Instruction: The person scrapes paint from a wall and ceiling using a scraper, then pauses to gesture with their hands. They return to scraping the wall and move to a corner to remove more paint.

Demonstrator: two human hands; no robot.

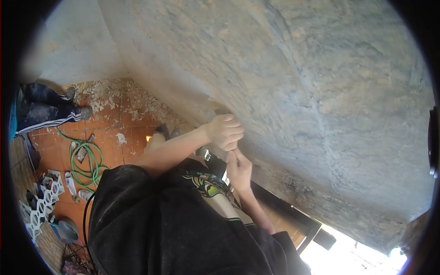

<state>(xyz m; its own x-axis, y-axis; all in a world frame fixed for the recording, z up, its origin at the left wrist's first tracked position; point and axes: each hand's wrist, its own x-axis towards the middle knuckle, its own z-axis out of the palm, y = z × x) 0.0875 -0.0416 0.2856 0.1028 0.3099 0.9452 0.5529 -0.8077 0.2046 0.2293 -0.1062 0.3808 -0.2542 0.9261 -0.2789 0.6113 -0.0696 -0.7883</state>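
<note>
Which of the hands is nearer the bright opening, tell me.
Right. The right hand is above and left of the bright opening in the picture; the left hand is farther off, higher and more leftward.

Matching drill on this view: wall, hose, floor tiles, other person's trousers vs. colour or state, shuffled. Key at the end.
Things:
1. wall
2. hose
3. floor tiles
4. other person's trousers

Colour or state:
A. orange, strewn with pale flakes
B. dark, with white stripes
C. greyish, patchy and uneven
D. green, lying in loops

Pairs: 1-C, 2-D, 3-A, 4-B
</note>
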